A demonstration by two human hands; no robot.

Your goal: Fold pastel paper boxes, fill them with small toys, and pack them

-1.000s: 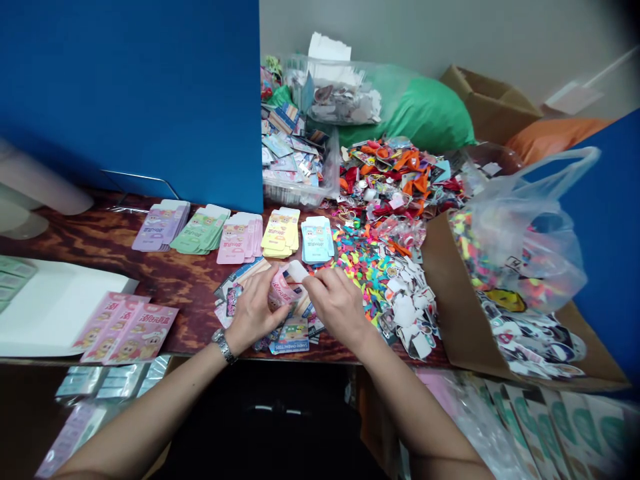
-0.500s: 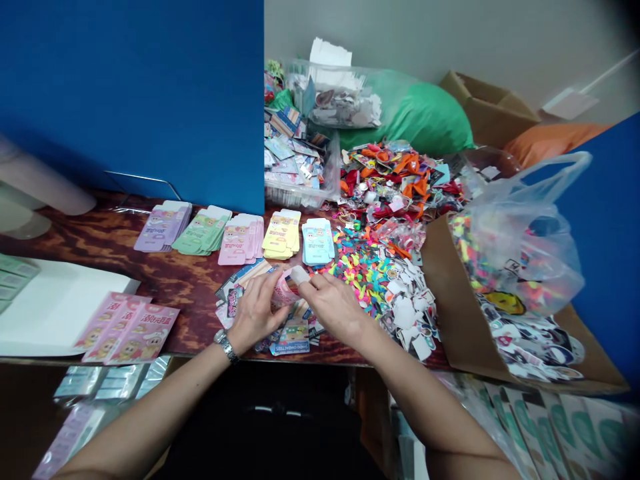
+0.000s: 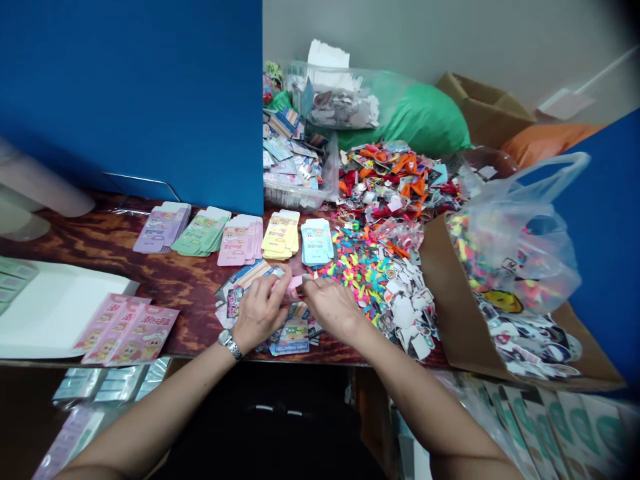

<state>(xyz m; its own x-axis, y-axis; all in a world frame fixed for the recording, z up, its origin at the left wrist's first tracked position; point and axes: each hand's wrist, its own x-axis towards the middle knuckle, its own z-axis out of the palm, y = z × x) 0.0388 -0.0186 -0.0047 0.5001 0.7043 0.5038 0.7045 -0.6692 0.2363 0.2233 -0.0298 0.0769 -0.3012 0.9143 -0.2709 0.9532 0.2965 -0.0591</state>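
Observation:
My left hand [image 3: 260,310], with a metal watch on its wrist, and my right hand [image 3: 330,307] meet over the front middle of the wooden table [image 3: 185,277]. Both grip a small pink paper box [image 3: 291,287] between their fingers, its flap folded down. Under the hands lies a loose pile of printed cards [image 3: 293,333]. Behind them stand rows of flat box blanks: purple [image 3: 161,227], green [image 3: 203,231], pink [image 3: 240,239], yellow [image 3: 281,233] and blue [image 3: 317,241].
Bright little pieces [image 3: 360,267] and stickers [image 3: 407,310] cover the table's right. A cardboard box [image 3: 450,313] holds a clear plastic bag [image 3: 520,247]. A white tray [image 3: 50,310] and pink packets [image 3: 127,328] lie at left. A blue partition [image 3: 130,93] stands behind.
The box's white flap, which stuck up between my hands, has been folded down. My hands have come closer together around the pink box.

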